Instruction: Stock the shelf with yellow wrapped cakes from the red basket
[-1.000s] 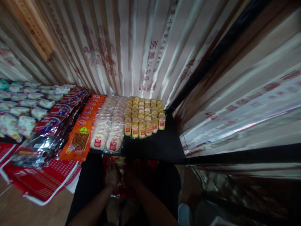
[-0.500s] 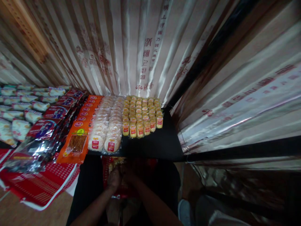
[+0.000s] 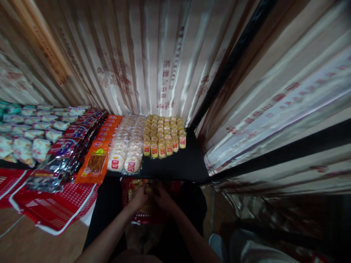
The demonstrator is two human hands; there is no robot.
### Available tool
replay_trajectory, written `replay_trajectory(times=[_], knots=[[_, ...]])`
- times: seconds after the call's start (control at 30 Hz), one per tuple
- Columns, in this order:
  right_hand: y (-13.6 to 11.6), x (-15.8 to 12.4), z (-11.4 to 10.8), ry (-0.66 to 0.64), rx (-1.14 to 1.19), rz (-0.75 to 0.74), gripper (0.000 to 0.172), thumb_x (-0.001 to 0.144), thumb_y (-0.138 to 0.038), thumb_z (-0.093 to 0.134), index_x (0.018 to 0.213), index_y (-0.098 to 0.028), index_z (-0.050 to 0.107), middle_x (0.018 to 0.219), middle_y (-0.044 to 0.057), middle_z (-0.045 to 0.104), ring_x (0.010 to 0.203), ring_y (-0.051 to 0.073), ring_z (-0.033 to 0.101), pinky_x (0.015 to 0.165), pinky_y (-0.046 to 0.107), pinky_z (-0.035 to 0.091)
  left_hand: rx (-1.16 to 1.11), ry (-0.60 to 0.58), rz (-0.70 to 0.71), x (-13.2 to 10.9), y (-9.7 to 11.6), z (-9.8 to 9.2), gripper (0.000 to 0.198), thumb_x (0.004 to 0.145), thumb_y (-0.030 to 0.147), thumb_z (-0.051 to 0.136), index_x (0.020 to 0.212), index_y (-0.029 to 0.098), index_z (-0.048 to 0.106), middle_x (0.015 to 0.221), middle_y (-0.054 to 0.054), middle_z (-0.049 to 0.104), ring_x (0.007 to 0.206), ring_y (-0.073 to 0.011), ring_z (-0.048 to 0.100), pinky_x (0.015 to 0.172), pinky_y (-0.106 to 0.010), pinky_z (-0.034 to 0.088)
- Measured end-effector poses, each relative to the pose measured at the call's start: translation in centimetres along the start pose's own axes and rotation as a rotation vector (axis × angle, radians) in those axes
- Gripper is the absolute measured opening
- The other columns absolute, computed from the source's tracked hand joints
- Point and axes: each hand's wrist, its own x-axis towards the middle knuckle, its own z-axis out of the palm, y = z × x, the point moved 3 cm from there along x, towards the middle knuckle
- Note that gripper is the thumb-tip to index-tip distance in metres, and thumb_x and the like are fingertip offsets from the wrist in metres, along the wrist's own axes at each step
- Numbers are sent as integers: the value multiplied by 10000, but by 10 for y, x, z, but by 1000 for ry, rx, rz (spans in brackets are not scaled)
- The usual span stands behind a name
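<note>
red container (image 3: 145, 219), with yellowish packets (image 3: 134, 186) inside: being flanked by dark-clad legs (image 3: 108, 208), below the near edge of the black table (image 3: 175, 168). left hand (image 3: 140, 197): being held over the packets, below the same table edge; whether its fingers are being closed on one cannot be told. right hand (image 3: 163, 199): being held just beside it, likewise below the table edge; grip being hidden by dimness. small yellow packs (image 3: 164, 137), in rows: being displayed toward the table's right end. round pale packs (image 3: 124, 149), two columns; orange packets (image 3: 94, 164): being displayed successively farther from that end. printed curtain (image 3: 148, 65): being hung behind the table.
</note>
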Motion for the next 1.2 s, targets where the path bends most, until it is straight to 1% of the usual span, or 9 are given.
replay_trajectory(times=[0.1, 0.2, 0.37, 0.53, 0.67, 0.8, 1.0, 1.1, 1.2], knots=[[-12, -13, -14, 43, 73, -45, 469, 740, -214, 524, 1205, -158, 510, 1213, 92, 588, 1111, 228, 544, 979, 388, 389, -205, 54, 116, -5, 9, 2, 361, 719, 136, 500, 1075, 149, 558, 1053, -78, 649, 984, -185, 581, 866, -270, 421], [-27, -24, -24, -7, 102, -71, 388, 764, -271, 516, 1134, -163, 559, 1152, 80, 625, 1035, 227, 587, 917, 375, 438, -338, 62, 192, -11, 23, -2, 278, 696, 146, 504, 959, 173, 590, 898, -33, 669, 880, -177, 597, 788, -264, 448], [-49, -34, -40, 32, 90, -97, 352, 775, -300, 524, 1090, -158, 593, 1107, 79, 647, 1025, 235, 591, 913, 380, 434, -524, 57, 190, -18, 46, -13, 257, 638, 158, 537, 892, 155, 576, 739, 6, 623, 703, -143, 571, 644, -228, 436], [-62, -38, -52, 82, 204, -148, 340, 773, -373, 556, 1046, -177, 610, 1056, 60, 667, 989, 225, 602, 896, 378, 445, -658, 110, 197, -19, 62, -21, 280, 601, 246, 603, 867, 161, 573, 692, 21, 596, 669, -133, 555, 639, -232, 429], [-59, -40, -58, 137, 329, -60, 472, 723, -507, 606, 1066, -184, 591, 998, 54, 677, 902, 225, 629, 809, 374, 490, -770, 142, 236, -24, 79, -27, 311, 592, 259, 619, 879, 157, 560, 715, 1, 614, 684, -141, 573, 647, -240, 438], [-53, -44, -66, 244, 574, 46, 645, 666, -564, 647, 1179, -198, 509, 915, 57, 683, 790, 216, 657, 737, 374, 513, -750, 94, 339, -32, 98, -29, 289, 604, 242, 609, 876, 166, 545, 790, -15, 633, 770, -159, 595, 714, -253, 458], [-60, -49, -83, 271, 867, -40, 552, 707, -503, 654, 1147, -196, 524, 1069, 81, 640, 914, 192, 640, 835, 349, 483, -716, 110, 393, -29, 102, -18, 283, 616, 223, 581, 894, 180, 547, 1117, -60, 588, 943, -188, 582, 730, -242, 468], [-63, -46, -91, 302, 850, -62, 517, 710, -483, 659, 1126, -200, 540, 1084, 71, 636, 965, 190, 617, 859, 335, 478, -766, 59, 400, -26, 100, -13, 266, 609, 225, 609, 862, 181, 540, 1047, -57, 609, 953, -194, 585, 753, -252, 472], [-64, -42, -95, 344, 818, -46, 485, 682, -481, 679, 1063, -202, 568, 1013, 57, 654, 938, 196, 617, 810, 317, 502, -803, 36, 414, -24, 101, -10, 249, 603, 243, 617, 830, 180, 533, 1008, -54, 607, 931, -188, 590, 777, -268, 467]])
